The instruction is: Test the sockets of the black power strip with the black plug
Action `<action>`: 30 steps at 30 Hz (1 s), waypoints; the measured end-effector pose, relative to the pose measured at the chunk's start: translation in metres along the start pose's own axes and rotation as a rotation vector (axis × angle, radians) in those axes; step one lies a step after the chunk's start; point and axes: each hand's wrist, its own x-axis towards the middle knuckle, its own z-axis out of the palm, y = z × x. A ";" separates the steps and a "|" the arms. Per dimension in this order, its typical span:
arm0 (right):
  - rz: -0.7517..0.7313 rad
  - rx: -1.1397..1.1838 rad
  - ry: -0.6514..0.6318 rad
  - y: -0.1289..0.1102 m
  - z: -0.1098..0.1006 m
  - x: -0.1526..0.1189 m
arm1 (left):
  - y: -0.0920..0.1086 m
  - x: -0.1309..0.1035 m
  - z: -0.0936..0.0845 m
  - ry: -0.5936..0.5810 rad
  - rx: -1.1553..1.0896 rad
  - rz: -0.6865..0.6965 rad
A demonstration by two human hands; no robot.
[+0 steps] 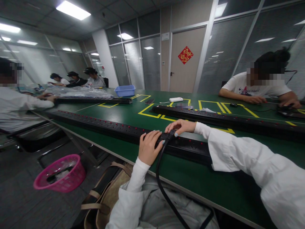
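A long black power strip [116,128] with small red dots along its top lies along the near side of the green table. My right hand [182,126] is closed round a black power plug [170,135], pinching it between thumb and fingers at the strip's top face. From the plug a thick black cord [158,168] hangs over the table edge towards my lap. My left hand [148,147] grips the strip just left of the plug, fingers curved over its top and the thumb close beside the plug. The plug's prongs are hidden.
Another black strip [226,119] lies farther back on the right. A blue basket [125,91], a white power bank [176,99] and plastic-wrapped goods [81,91] are on the table [128,109]. A pink basket [75,178] stands on the floor. Co-workers sit left and right.
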 end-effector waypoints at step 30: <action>0.033 0.188 0.036 0.017 0.005 0.004 | -0.004 0.001 0.001 -0.033 0.012 0.018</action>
